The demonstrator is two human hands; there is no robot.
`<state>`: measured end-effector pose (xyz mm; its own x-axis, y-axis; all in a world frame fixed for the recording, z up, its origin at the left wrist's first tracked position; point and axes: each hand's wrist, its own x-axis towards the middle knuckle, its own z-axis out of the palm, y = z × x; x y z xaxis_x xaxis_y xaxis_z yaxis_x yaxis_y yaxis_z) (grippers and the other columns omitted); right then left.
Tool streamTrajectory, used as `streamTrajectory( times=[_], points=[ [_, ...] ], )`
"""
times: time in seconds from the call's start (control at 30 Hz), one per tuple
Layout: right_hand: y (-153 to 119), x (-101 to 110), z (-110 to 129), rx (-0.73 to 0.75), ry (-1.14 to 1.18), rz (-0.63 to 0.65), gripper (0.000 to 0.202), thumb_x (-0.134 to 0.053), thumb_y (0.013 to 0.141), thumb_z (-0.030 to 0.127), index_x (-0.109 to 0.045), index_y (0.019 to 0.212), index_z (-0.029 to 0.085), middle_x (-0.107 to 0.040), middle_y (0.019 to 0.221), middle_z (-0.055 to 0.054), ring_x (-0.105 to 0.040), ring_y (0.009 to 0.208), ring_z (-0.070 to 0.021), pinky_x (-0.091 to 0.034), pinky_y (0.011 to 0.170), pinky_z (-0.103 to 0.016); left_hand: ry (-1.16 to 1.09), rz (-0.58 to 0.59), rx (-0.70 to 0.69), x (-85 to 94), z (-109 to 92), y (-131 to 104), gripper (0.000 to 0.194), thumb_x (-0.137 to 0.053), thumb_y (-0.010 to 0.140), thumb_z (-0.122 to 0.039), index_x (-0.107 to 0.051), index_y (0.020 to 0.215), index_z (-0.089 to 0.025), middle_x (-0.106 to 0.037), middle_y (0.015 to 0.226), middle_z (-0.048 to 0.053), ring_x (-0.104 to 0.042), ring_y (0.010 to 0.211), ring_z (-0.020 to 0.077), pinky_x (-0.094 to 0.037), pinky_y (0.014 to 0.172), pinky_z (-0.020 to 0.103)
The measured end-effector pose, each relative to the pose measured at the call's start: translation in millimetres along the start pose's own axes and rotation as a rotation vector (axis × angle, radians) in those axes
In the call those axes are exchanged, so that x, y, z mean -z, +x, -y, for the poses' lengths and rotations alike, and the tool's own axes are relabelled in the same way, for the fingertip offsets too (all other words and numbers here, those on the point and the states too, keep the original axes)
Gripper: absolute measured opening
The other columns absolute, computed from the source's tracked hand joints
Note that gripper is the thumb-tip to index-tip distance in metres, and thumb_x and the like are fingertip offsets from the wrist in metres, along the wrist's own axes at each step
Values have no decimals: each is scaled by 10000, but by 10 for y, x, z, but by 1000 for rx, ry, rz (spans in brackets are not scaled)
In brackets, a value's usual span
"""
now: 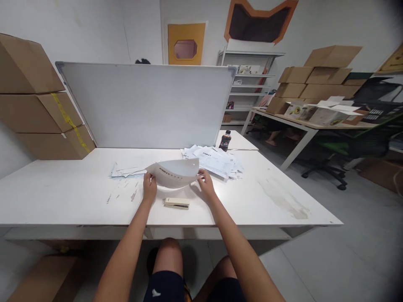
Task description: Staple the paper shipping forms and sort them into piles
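Note:
Between my two hands a sheet of paper point(176, 178) is held up off the table, bowed into a curve, with dark "PONY" print on it. My left hand point(150, 187) pinches its left edge. At the right edge, the fingers of my right hand point(205, 183) are closed on it too. A cream stapler point(176, 203) lies on the white table just below the paper, nearer to me. Behind the right hand spreads a loose heap of printed papers point(210, 161). A flatter stack of papers point(127, 170) lies beyond my left hand.
A dark soda bottle point(225, 141) stands behind the paper heap. The whiteboard point(147, 107) rises along the back of the white table point(78, 201). Cardboard boxes point(47, 121) are stacked at the left; more boxes point(321, 79) sit on another table at the right.

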<state>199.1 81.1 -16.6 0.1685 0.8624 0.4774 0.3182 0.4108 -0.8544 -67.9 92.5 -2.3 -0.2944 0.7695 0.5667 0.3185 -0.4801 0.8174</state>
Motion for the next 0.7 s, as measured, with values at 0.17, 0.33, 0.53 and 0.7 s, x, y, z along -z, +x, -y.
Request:
streamTrajectory(
  times=[0.17,0.33,0.53,0.7],
  points=[
    [2,18,-20,-99,144,93,375,-403,731,268,-630,1021,195,-678,1039,-104,-626,952,-257,-495,806,-374,-45,53,-6,26,-52,10,200,-491,890,-352,-592,1007,-225,-595,1020,64,-538,1041,248,-404,949,363],
    [8,70,49,-140,283,234,415,-344,875,402,-621,1115,209,-681,1150,-119,-623,1090,-263,-482,900,-404,-81,-7,167,-2,9,30,219,-510,867,-269,-533,1083,-233,-606,1034,58,-556,1047,242,-417,966,372],
    [-26,-112,18,-124,274,374,565,-551,791,635,-560,1224,272,-590,1305,-106,-532,1225,-263,-455,978,-428,-78,-29,264,-45,92,59,428,-485,808,-166,-470,1231,-227,-544,1293,94,-471,1262,250,-323,1123,407],
    [-23,-183,-39,-223,418,246,413,-684,723,460,-596,1090,294,-645,1158,-56,-601,1067,-240,-450,979,-442,-85,104,199,-57,36,45,418,-466,771,-130,-485,1176,-234,-552,1256,72,-474,1248,222,-317,1130,401]
  ],
)
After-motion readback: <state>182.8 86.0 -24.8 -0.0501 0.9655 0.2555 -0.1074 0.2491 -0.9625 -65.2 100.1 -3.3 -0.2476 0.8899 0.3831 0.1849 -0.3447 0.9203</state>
